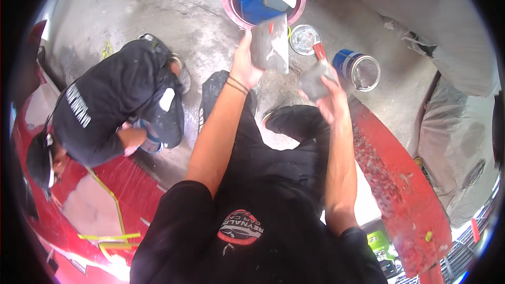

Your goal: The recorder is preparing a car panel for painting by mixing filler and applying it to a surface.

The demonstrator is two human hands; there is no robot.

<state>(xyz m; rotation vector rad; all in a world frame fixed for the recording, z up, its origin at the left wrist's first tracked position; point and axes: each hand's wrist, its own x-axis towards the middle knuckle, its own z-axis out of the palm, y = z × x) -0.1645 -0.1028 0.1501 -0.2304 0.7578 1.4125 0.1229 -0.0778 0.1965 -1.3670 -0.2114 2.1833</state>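
My left hand grips the near-left edge of a grey flat board, which carries a smear of white paste and a small red spot. To its right, my right hand is closed on a grey flat piece, blurred, so its exact kind is unclear. A red strip like a handle shows just beyond that piece; whether the two are joined I cannot tell. Close past the board lies a round metal lid. A blue tin rests on its side right of my right hand.
A pink basin with water and a blue thing inside stands ahead. On the left a co-worker in black crouches beside a red car panel with yellow tape. A long red panel lies right; grey sheeting is beyond it.
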